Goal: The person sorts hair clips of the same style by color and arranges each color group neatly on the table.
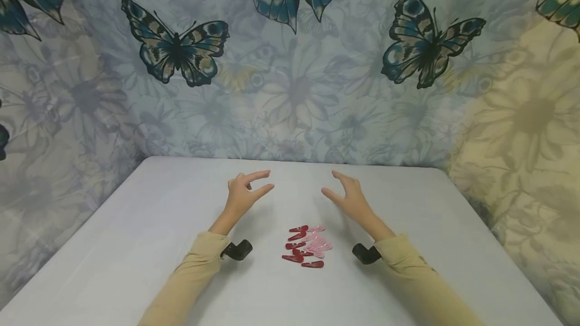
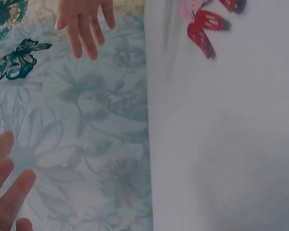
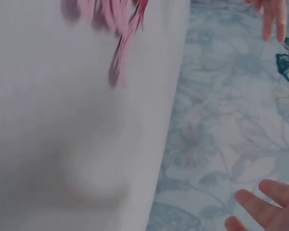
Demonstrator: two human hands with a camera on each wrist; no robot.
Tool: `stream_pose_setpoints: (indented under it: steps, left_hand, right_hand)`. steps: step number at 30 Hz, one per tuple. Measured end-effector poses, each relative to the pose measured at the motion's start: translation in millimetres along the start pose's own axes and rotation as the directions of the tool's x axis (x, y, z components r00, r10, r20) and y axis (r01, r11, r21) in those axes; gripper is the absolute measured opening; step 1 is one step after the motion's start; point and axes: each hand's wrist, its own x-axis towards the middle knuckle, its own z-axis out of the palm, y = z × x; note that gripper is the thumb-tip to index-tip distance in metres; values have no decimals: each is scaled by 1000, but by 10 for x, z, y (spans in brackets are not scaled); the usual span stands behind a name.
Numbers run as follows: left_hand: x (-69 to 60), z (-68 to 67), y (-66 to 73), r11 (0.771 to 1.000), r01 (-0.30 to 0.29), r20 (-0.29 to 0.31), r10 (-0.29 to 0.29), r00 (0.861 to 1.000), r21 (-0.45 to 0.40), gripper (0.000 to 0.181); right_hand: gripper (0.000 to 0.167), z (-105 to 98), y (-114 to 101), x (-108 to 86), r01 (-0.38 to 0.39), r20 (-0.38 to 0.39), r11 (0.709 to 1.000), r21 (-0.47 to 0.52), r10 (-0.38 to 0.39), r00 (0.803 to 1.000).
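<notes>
Dark red snap hair clips (image 1: 296, 246) and pink snap hair clips (image 1: 318, 243) lie in a loose pile on the white table, the red ones mostly to the left. My left hand (image 1: 244, 192) hovers beyond the pile on its left side, thumb and fingers spread and nothing between them. Across from it, my right hand (image 1: 351, 197) is held up likewise, fingers parted and holding nothing. Red clips (image 2: 200, 38) show at the top of the left wrist view. In the right wrist view, the pink clips (image 3: 118, 19) are blurred.
The white table (image 1: 113, 245) reaches back to a cloth backdrop (image 1: 299, 114) printed with flowers and butterflies. Black wrist-worn cameras stick out inward from the left cuff (image 1: 240, 250) and the right cuff (image 1: 364, 254).
</notes>
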Motion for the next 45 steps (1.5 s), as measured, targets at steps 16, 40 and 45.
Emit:
stream_pose_setpoints:
  steps: [16,40,45]
  left_hand:
    - [-395,386,17,987,81,91,-69,993,-137,21]
    - [-576,622,-88,993,115,250,-120,961,35,11]
    - [-543,633,-79,997,80,308,-82,948,18,14]
  right_hand:
    - [32,318,-117,-418,-120,-100,968,219,145,984]
    - [8,658,-92,-627,-120,-129,968,220,151,980]
    - [4,661,-99,-612,-51,-153,981,187,80,985]
